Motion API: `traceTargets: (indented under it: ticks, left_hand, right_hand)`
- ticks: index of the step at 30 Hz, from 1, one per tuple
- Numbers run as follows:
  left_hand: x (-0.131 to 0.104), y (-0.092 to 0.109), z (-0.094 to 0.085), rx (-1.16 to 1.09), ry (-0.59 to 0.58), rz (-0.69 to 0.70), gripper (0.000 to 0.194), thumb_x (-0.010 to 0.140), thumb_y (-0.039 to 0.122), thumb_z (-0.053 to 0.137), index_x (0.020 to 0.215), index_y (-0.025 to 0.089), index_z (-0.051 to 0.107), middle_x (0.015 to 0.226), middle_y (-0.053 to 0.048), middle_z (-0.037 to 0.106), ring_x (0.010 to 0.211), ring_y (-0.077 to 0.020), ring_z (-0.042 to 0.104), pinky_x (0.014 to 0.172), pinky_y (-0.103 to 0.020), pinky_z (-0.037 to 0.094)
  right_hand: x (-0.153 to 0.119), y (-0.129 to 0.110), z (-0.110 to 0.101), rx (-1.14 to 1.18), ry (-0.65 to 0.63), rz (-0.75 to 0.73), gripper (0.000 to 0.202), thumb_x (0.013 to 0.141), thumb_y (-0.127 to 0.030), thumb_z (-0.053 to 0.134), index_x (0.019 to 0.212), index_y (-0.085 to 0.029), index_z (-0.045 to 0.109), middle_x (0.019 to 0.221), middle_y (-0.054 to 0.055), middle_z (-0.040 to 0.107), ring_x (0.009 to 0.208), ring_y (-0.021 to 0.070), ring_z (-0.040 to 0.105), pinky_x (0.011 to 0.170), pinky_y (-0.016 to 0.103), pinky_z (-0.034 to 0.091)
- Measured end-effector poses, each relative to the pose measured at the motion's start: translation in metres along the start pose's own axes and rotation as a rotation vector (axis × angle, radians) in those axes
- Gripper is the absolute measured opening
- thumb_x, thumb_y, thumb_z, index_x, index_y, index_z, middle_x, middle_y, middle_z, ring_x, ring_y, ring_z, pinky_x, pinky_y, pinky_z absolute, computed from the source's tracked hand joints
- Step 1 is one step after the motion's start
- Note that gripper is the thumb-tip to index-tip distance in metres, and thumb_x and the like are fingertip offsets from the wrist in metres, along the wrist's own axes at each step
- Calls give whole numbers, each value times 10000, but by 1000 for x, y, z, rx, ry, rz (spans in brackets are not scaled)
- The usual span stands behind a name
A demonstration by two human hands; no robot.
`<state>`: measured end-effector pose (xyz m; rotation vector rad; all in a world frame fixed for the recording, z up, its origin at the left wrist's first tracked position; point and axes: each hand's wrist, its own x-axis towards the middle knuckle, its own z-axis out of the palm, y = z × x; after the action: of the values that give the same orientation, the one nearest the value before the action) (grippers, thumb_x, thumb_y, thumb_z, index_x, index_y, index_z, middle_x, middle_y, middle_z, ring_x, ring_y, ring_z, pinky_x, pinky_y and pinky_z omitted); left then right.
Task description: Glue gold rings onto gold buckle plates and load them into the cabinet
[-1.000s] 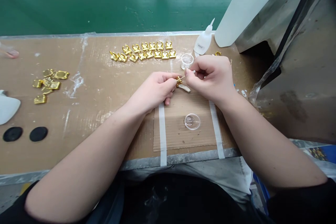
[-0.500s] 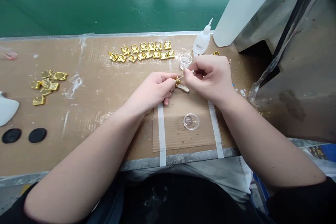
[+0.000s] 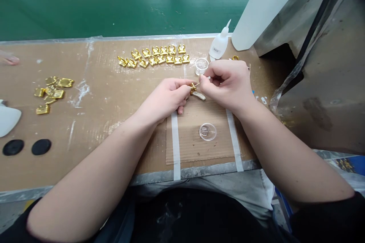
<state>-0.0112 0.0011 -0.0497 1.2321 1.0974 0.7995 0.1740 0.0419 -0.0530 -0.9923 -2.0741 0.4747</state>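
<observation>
My left hand (image 3: 172, 97) pinches a small gold piece (image 3: 193, 87) between thumb and fingers. Closed round a thin stick (image 3: 197, 84) with a pale end, my right hand (image 3: 226, 81) holds its tip at the gold piece. Below them lies a flat whitish strip (image 3: 199, 95), partly under the gold piece. One clear cup (image 3: 202, 66) stands just behind my right fingers, and another clear cup (image 3: 208, 131) is on the taped cardboard (image 3: 188, 146) nearer to me.
Two rows of gold pieces (image 3: 161, 59) lie at the back, and a gold pile (image 3: 51, 92) on the left. Behind my right hand stand a dropper bottle (image 3: 219, 46) and a large white bottle (image 3: 266, 7). Black discs (image 3: 41, 146) lie front left. Another person's fingers (image 3: 10, 59) show far left.
</observation>
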Motion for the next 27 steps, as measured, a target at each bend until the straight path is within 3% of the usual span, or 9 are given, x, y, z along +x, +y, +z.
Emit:
traceTargets:
  ticks: [4,8,10,17,21,25,27]
  left_hand:
    - [1,-2,0,-9,18,-12,167,893,150,549,868,150,714,636,25,411,483,-96,345,423,-205,378]
    - [2,-3,2,-75,85,-74,235,851,128,574,1023,137,735,645,29,443,463,-87,349,401,-201,352]
    - [2,-2,2,-121,101,-103,277,857,135,581,1092,136,727,649,38,437,454,-85,327,390,-202,337]
    - [-2,4,1,-264,43,-119,262,940,216,618,1180,150,697,721,44,420,460,-55,262,387,-172,227]
    - [-7,8,5,-296,5,-71,283,975,304,649,1225,177,690,748,45,418,478,-53,286,405,-164,246]
    - [-10,11,7,-325,39,21,345,964,366,702,1277,222,682,800,33,468,485,-48,309,408,-171,266]
    - [-11,12,7,-340,70,84,357,958,372,716,1291,247,684,823,24,494,486,-48,317,403,-180,273]
  right_hand:
    - [-1,-2,-1,11,90,20,377,885,-239,703,624,-228,431,575,-28,425,574,138,435,594,322,386]
    - [1,2,-4,-1,289,58,402,1003,-353,604,656,-231,441,583,-23,420,555,136,422,564,315,346]
    - [3,8,-5,-34,330,60,415,1021,-408,581,665,-234,455,578,-22,423,551,137,408,550,313,325]
    - [11,21,-6,-218,171,142,361,973,-317,649,660,-218,501,618,-8,520,601,154,462,583,319,290]
    - [13,16,-10,-305,88,239,295,935,-400,731,757,-207,598,685,-8,577,643,160,495,588,306,259]
    - [8,7,-14,-112,233,117,203,965,-404,702,925,-208,666,722,-22,562,635,144,492,608,298,334]
    - [4,2,-13,63,215,-8,164,987,-357,677,915,-209,679,727,-21,575,635,136,505,618,293,391]
